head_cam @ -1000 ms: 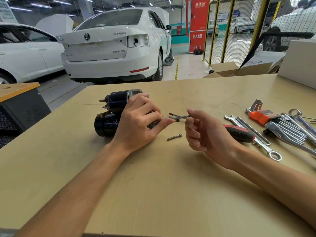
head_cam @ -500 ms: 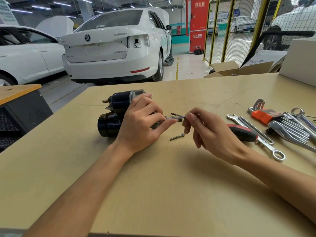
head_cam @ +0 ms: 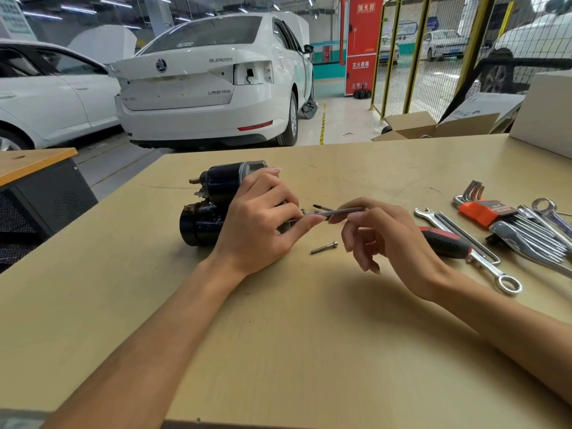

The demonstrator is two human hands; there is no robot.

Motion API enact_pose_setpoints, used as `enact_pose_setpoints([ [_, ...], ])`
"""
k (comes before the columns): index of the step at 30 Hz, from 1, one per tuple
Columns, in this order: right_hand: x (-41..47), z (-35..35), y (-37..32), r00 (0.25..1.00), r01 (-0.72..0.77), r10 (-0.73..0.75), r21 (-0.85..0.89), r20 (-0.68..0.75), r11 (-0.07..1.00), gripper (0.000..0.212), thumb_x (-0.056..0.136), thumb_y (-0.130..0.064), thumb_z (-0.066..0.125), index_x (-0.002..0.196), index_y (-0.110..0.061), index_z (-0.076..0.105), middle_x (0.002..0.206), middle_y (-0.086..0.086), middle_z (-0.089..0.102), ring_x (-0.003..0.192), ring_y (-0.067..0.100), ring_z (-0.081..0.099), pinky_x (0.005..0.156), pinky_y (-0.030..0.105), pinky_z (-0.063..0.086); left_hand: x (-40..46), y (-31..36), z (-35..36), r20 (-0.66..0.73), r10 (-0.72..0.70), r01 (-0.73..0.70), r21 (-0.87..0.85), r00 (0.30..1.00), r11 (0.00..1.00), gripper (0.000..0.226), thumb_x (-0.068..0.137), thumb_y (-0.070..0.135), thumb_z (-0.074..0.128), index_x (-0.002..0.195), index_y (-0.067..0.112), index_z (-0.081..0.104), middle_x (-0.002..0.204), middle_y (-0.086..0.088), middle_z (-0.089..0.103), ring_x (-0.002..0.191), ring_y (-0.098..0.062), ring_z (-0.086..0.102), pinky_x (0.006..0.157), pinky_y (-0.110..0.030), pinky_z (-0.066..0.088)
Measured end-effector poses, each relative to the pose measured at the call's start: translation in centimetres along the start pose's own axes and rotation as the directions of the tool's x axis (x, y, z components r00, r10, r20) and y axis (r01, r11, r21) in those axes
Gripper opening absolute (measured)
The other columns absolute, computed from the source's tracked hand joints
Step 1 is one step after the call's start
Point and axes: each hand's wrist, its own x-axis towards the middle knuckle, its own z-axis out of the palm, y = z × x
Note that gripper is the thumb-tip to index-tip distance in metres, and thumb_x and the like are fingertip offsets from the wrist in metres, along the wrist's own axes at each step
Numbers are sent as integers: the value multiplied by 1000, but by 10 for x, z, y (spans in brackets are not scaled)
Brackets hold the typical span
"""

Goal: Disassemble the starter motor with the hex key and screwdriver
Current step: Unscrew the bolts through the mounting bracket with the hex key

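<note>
A black starter motor (head_cam: 213, 209) lies on the tan table (head_cam: 278, 335), left of centre. My left hand (head_cam: 260, 224) grips its right end and hides that part. A thin silver rod (head_cam: 334, 211) sticks out to the right from under my left fingers; whether it is a long bolt or a hex key I cannot tell. My right hand (head_cam: 380, 233) pinches the rod's right end between thumb and forefinger, its other fingers spread. A short loose bolt (head_cam: 324, 247) lies below the rod. The red and black screwdriver (head_cam: 442, 241) lies behind my right hand.
Right of the screwdriver lie combination wrenches (head_cam: 483, 258), a hex key set in an orange holder (head_cam: 483, 209) and more chrome spanners (head_cam: 532, 239). A white box (head_cam: 544, 113) stands at the far right corner. White cars are parked beyond the table's far edge.
My right hand, loosely open beside the rod a second ago, closed its thumb and forefinger on the rod's end. The rod has shifted slightly right. My left hand stays on the motor.
</note>
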Motion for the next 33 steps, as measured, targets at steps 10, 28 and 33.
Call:
enact_pose_setpoints([
  [10,3,1,2,997,-60,51,161,62,985,48,91,-47,40,85,-10,69,58,7,53,41,18,44,39,24,34,1,0,0,-5,-9,9,-10,1000,1000,31,89,31,73,71,6,77,72,-4,68,77,-27,63,104,-38,42],
  [28,3,-1,2,960,-200,201,26,-196,979,36,106,-28,40,90,-9,66,52,5,56,40,18,45,37,22,33,2,3,-2,-9,-15,14,-31,1000,999,38,86,39,72,67,7,75,71,-3,68,77,-26,62,104,-35,39],
  [33,3,-3,-3,962,-236,249,121,-109,964,58,105,-40,37,67,-7,64,51,10,51,41,19,43,39,24,34,3,3,-2,-3,-14,14,-28,1000,1000,39,84,42,73,67,6,75,71,-4,68,76,-27,63,102,-40,43],
])
